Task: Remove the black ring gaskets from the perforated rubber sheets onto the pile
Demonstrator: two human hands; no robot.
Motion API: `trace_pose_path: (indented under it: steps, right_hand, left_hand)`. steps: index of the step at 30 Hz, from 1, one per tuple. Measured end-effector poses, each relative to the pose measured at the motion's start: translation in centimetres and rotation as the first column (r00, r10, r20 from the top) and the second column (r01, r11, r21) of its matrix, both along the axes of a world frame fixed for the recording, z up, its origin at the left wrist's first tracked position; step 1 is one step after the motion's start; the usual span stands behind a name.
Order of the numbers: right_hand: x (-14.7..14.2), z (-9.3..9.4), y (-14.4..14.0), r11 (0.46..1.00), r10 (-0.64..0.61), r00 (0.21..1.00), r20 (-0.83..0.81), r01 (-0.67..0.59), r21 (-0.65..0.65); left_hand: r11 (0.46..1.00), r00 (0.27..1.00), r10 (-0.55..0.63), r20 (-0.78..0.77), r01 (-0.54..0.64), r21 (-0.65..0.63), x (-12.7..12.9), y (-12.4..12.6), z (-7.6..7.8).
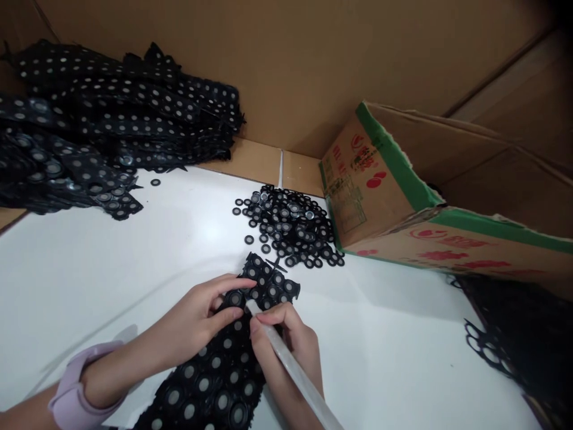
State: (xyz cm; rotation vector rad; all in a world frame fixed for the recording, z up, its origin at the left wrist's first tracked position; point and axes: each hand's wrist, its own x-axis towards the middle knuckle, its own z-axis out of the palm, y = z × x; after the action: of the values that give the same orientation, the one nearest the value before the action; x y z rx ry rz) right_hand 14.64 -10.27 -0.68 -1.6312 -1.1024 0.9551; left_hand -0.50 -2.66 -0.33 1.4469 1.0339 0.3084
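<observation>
- Two hands show on my feed, both low and centre over the white tabletop (111, 251).
- Left hand (197, 319): its grip is pinching the upper part of a black strip (224, 370) of moulded rings, thumb and fingertips pressed on the rubber; a pale lilac band sits on that wrist.
- Right hand (286, 352): its grip is closed around a translucent stick (290, 364), held like a pen, with the tip touching the strip just beside the left thumb.
- Strip: it lies flat on the tabletop, running from the bottom edge up to its ragged top end near a pile (290, 227) of loose black rings.
- Box (380, 191): cardboard with green edging, tipped on its side, just right of the pile (printing too blurred to read).
- Stack (98, 125): many more black strips heaped at far left, well apart from the hands.
- More black webbing (514, 334) lies at right, below the box.
</observation>
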Motion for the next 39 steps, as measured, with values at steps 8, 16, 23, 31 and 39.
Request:
trace_pose_path:
  steps: [8, 16, 23, 31, 39]
  right_hand:
    - [0.4, -1.6, 0.0, 0.990, 0.073, 0.993, 0.096, -0.083, 0.113]
    - [1.0, -1.1, -0.4, 0.998, 0.005, 0.994, -0.113, 0.001, 0.060]
    - [0.7, -0.7, -1.0, 0.991, 0.049, 0.993, -0.108, -0.035, 0.131]
    - [0.8, -1.1, -0.8, 0.983, 0.115, 0.990, 0.078, -0.125, 0.136]
    - [0.1, -1.7, -0.6, 0.965, 0.168, 0.967, 0.194, -0.201, 0.167]
  left_hand:
    - [1.000, 1.000, -0.020, 0.015, 0.020, -0.010, -0.4, -0.7, 0.2]
    - [1.000, 0.999, -0.026, 0.020, 0.026, -0.012, -0.4, -0.5, 0.1]
    - [0.999, 0.997, -0.025, 0.075, 0.027, -0.024, -0.5, -0.3, 0.4]
    - [1.000, 0.994, -0.024, 0.107, 0.026, -0.012, -0.7, -0.6, 0.0]
    - [0.994, 0.992, -0.067, 0.108, 0.057, 0.090, -0.7, -1.0, 0.1]
